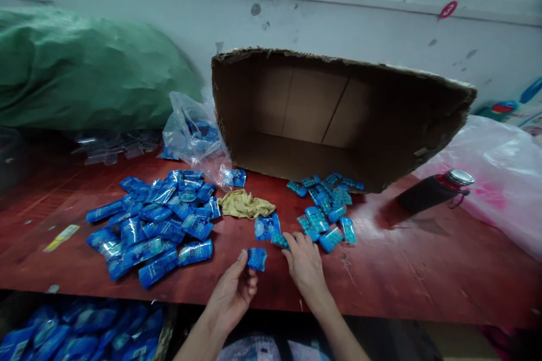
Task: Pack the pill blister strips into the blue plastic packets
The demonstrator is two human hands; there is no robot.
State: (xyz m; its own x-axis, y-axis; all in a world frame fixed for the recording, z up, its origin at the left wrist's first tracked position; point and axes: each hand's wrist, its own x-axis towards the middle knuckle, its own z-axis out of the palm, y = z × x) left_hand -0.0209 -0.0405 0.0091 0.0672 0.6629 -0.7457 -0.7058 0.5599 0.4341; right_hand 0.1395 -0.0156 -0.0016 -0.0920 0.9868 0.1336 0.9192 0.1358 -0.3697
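My left hand [232, 296] pinches a small blue printed packet [256, 259] by its left end, above the front of the red table. My right hand [305, 264] reaches down with its fingers closed on a small pack of teal beads [279, 240], partly hidden under the fingertips. Just behind lies a flat blue printed packet [267, 227]. Several loose packs of teal beads [325, 203] are heaped beyond the right hand. On the left is a large pile of shiny blue packets [158, 220].
An open cardboard box [296, 101] lies on its side at the back of the red table [402, 276]. A crumpled yellowish cloth [246, 204] sits mid-table. A dark bottle [432, 192] stands right. A green sack [84, 73] is back left; a box of blue packets [166, 333] sits below the edge.
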